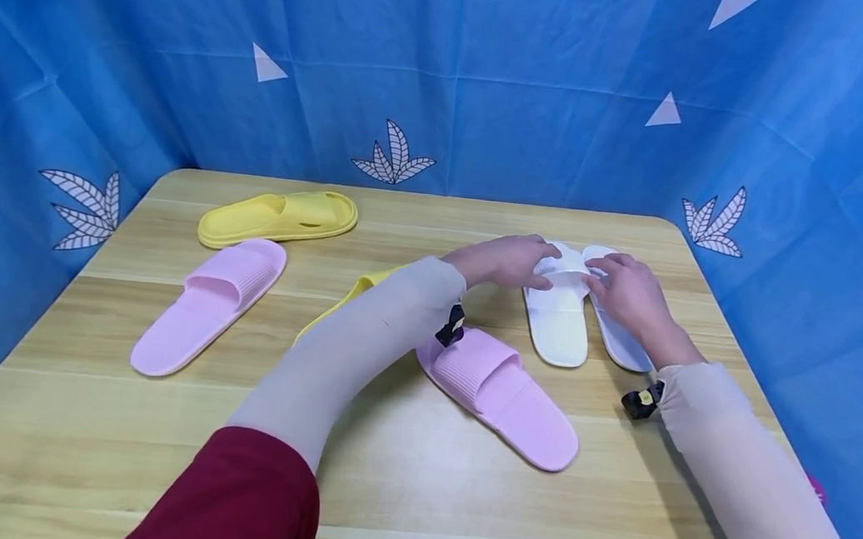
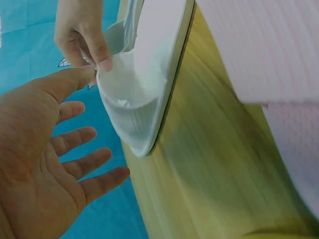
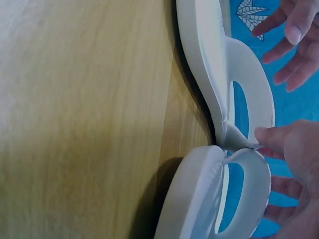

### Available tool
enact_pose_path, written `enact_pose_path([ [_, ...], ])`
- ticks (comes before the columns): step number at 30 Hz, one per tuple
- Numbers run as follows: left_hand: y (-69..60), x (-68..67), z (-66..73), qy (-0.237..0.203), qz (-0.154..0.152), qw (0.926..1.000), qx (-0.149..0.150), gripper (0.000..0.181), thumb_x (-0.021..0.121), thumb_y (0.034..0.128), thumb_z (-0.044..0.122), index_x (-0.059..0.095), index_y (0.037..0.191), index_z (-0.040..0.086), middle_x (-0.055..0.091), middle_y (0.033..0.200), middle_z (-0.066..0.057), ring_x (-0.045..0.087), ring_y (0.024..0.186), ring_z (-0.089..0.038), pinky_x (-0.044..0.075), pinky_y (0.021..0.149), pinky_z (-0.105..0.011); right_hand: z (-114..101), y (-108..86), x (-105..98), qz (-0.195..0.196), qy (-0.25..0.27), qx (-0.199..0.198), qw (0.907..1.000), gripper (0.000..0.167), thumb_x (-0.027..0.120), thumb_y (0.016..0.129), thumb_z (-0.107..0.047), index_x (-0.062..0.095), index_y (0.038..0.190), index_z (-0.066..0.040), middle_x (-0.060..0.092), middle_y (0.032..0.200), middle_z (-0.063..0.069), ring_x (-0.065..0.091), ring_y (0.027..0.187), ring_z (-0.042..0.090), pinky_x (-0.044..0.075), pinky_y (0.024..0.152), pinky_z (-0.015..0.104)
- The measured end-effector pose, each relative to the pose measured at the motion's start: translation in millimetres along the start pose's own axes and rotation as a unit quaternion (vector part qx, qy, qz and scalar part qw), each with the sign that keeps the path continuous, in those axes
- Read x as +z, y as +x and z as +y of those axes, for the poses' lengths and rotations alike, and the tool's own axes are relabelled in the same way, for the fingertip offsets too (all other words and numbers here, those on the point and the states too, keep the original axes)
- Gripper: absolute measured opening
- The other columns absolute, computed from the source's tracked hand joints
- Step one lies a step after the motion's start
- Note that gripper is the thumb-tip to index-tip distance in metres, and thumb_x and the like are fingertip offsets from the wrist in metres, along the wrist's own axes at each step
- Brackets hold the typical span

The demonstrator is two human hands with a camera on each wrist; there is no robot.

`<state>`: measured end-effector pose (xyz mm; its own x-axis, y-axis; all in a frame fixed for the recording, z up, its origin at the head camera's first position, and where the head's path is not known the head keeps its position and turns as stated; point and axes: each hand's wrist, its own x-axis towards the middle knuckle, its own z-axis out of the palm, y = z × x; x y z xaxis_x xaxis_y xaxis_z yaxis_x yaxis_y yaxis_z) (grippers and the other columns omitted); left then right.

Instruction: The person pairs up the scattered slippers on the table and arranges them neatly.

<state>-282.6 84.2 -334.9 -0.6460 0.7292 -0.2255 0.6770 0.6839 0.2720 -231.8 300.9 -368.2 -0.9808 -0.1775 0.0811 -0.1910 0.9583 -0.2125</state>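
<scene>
Two white slippers lie at the right of the table, the left one point(image 1: 558, 328) beside the right one point(image 1: 627, 348), toes pointing away. The right hand point(image 1: 632, 300) reaches over the right slipper; its thumb and a finger pinch the strap edge point(image 3: 239, 142) where the two slippers meet. At the left slipper's strap is the left hand point(image 1: 510, 261), fingers spread and apart, holding nothing. In the left wrist view its open palm point(image 2: 45, 154) faces the strap point(image 2: 129, 107), thumb tip close to the right hand point(image 2: 82, 35). Whether the left thumb touches the slipper, I cannot tell.
A pink slipper point(image 1: 534, 419) lies in front of the white pair, another pink one point(image 1: 187, 328) at the left. A yellow slipper point(image 1: 255, 219) is at the back left; the left sleeve partly covers a second yellow one point(image 1: 366, 283). Blue curtains point(image 1: 452, 79) surround the table.
</scene>
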Motion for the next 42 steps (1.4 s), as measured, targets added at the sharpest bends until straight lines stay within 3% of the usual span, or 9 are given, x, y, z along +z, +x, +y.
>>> enact_pose_path([
  [20, -40.4, -13.4, -19.7, 0.013, 0.03, 0.9991, 0.026, 0.058, 0.056, 0.0987, 0.042, 0.042, 0.149, 0.016, 0.04, 0.151, -0.004, 0.035, 0.139, -0.02, 0.026, 0.115, -0.034, -2.1, -3.3, 4.2, -0.004, 0.012, 0.002, 0.9999, 0.039, 0.057, 0.099, -0.022, 0.057, 0.132, -0.001, 0.047, 0.136, 0.031, 0.041, 0.125, 0.05, 0.032, 0.104, 0.063],
  [29, -64.1, -16.2, -32.3, 0.019, 0.034, 0.9974, 0.06, 0.054, 0.051, 0.1007, 0.044, 0.044, 0.147, 0.016, 0.042, 0.15, -0.005, 0.035, 0.139, -0.02, 0.024, 0.116, -0.033, -2.8, -4.1, 3.2, 0.005, 0.023, 0.008, 0.9997, 0.039, 0.058, 0.099, -0.021, 0.057, 0.132, -0.001, 0.046, 0.136, 0.031, 0.042, 0.124, 0.051, 0.032, 0.103, 0.064],
  [38, -86.7, -18.5, -44.9, 0.009, 0.049, 0.9976, 0.048, 0.054, 0.053, 0.1, 0.042, 0.045, 0.147, 0.016, 0.04, 0.15, -0.007, 0.035, 0.139, -0.025, 0.025, 0.116, -0.037, -7.1, -5.0, 0.3, 0.005, 0.027, 0.012, 0.9996, 0.043, 0.057, 0.099, -0.023, 0.053, 0.135, 0.0, 0.044, 0.139, 0.031, 0.04, 0.126, 0.051, 0.03, 0.105, 0.063],
  [42, -97.4, -15.3, -50.6, 0.011, 0.038, 0.9984, 0.041, 0.054, 0.054, 0.0997, 0.041, 0.045, 0.147, 0.015, 0.04, 0.15, -0.009, 0.034, 0.139, -0.027, 0.024, 0.116, -0.039, -9.2, -4.8, 0.5, 0.004, 0.027, 0.01, 0.9996, 0.043, 0.057, 0.099, -0.023, 0.053, 0.135, 0.0, 0.044, 0.139, 0.031, 0.039, 0.126, 0.051, 0.03, 0.105, 0.064],
])
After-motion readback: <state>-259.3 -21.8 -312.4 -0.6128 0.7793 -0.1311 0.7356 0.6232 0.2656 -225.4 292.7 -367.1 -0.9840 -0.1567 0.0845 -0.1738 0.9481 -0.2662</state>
